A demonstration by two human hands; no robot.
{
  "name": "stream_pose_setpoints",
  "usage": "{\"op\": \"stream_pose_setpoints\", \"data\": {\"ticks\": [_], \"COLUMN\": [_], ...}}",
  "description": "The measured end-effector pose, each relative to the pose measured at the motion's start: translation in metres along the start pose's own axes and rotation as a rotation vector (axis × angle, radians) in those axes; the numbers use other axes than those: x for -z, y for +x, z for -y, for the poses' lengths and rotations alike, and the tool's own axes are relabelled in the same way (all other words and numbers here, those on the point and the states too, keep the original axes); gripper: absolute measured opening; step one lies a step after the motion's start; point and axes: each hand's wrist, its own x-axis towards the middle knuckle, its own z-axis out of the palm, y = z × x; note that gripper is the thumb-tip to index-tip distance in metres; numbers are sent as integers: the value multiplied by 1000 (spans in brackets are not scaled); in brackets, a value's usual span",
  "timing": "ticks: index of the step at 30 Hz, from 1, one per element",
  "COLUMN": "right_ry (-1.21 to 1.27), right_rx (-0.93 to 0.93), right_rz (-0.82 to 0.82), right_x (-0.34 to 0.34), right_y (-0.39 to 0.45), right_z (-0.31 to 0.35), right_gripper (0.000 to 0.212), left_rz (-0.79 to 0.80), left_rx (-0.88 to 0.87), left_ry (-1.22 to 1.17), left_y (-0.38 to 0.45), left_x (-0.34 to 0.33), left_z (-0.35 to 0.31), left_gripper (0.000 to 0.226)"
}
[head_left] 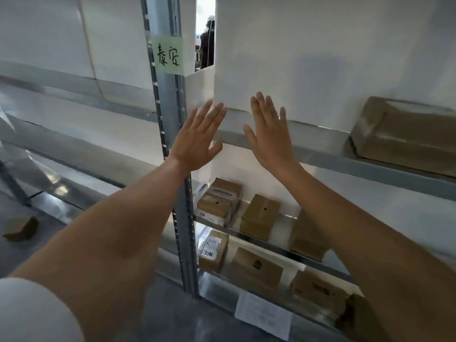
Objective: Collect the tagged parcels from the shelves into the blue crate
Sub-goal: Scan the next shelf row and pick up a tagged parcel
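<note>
Parcels of brown cardboard sit on the lower tiers of a metal shelving unit (320, 154), among them a stacked pair (218, 202) by the upright, a single box (260, 217) beside them, and one below whose white label (209, 248) bears the handwritten number "7186". The printed lines on the other labels are too blurred to read. A person's left hand (197, 139) and right hand (270, 134) are raised side by side before the upper shelf, palms forward, fingers spread wide, holding nothing. A green note (169, 55) taped to the steel post (170, 119) carries handwritten Chinese characters. A larger wrapped package (404, 137) lies on the upper shelf at right, cut off by the frame. A white sheet (264, 314) on the bottom rail is illegible. The forearms hide several boxes on the lower tiers. A scrap of cardboard (22, 230) lies on the floor at left.
</note>
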Motion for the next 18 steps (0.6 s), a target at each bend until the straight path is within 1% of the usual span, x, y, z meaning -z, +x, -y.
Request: {"op": "stream_pose_setpoints", "data": {"ticks": [3, 6, 8, 11, 13, 15, 18], "right_ry": [77, 114, 129, 186, 224, 238, 345], "right_rx": [-18, -25, -58, -181, -289, -385, -585], "right_rz": [-116, -170, -146, -83, -49, 2, 93], "right_x": [-27, -53, -68, -87, -101, -117, -142], "right_y": [-27, -56, -70, -87, -97, -106, -115], "right_z": [31, 61, 75, 87, 91, 92, 96], "right_gripper": [57, 53, 50, 49, 48, 48, 49], "left_rz": [14, 50, 91, 167, 219, 293, 386], "left_rx": [-78, -101, -106, -116, -64, 29, 187], "left_ry": [-81, -195, -264, -315, -369, -461, -678], "left_y": [-24, -57, -73, -86, -92, -96, -98], "left_x": [-17, -38, -52, -75, -90, -109, -133], "left_z": [11, 17, 19, 17, 14, 12, 4], "left_gripper": [64, 60, 58, 57, 57, 58, 58]}}
